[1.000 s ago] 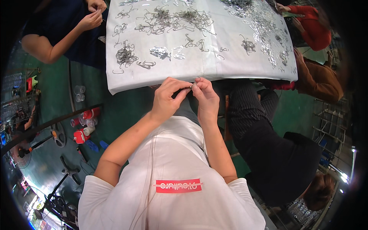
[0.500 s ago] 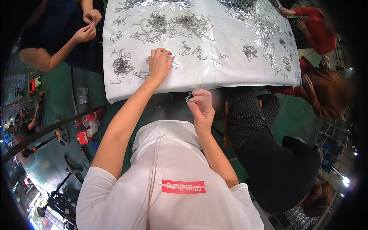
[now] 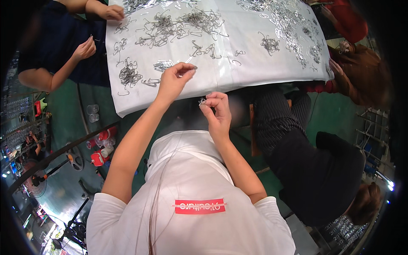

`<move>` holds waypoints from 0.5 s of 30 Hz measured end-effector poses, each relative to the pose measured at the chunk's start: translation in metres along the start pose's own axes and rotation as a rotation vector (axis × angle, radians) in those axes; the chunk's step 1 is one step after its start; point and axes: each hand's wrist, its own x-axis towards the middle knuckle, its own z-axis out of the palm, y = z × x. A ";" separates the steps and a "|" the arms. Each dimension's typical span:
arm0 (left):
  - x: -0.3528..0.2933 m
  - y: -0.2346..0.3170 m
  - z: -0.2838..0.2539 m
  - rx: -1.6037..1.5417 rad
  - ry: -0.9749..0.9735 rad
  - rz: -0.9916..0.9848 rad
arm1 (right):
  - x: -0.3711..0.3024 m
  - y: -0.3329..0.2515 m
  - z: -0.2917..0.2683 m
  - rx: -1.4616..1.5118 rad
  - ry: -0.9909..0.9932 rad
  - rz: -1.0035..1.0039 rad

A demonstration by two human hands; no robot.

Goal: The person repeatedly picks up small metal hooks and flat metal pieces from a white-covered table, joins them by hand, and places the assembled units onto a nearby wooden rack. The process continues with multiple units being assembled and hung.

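My left hand (image 3: 173,81) is raised over the front edge of the white-covered table (image 3: 178,93), thumb and fingers pinched together; a small dark bit shows at the fingertips, too small to name. Just behind it lies a little pile of shiny silver metal links (image 3: 163,64). My right hand (image 3: 219,111), in front of the table edge, grips a small bent metal wire piece (image 3: 202,101) between thumb and fingers. Dark wire hooks lie near the left hand, in a round heap (image 3: 129,75) and a small loose group (image 3: 150,82).
Larger heaps of wire hooks (image 3: 195,19) and silver links (image 3: 282,25) spread across the table. At the left a co-worker's hand (image 3: 85,48) holds something small. A seated person in striped trousers (image 3: 278,123) is close on my right; others sit along the right edge.
My left hand has drawn back from the silver links toward me, fingers now pinched. The right hand has shifted slightly left and up, still gripping the wire piece. A co-worker's hands have parted.
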 end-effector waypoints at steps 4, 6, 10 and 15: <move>-0.050 0.036 0.001 -0.191 -0.036 -0.058 | -0.003 -0.002 0.004 -0.016 0.035 -0.007; -0.066 0.047 0.001 -0.210 -0.035 -0.074 | -0.004 -0.005 0.004 -0.044 0.038 -0.033; -0.086 0.059 0.004 -0.152 -0.008 -0.025 | -0.008 -0.009 0.006 -0.086 0.037 -0.056; -0.103 0.058 0.005 -0.017 0.028 0.112 | -0.019 -0.010 0.005 -0.185 0.034 -0.079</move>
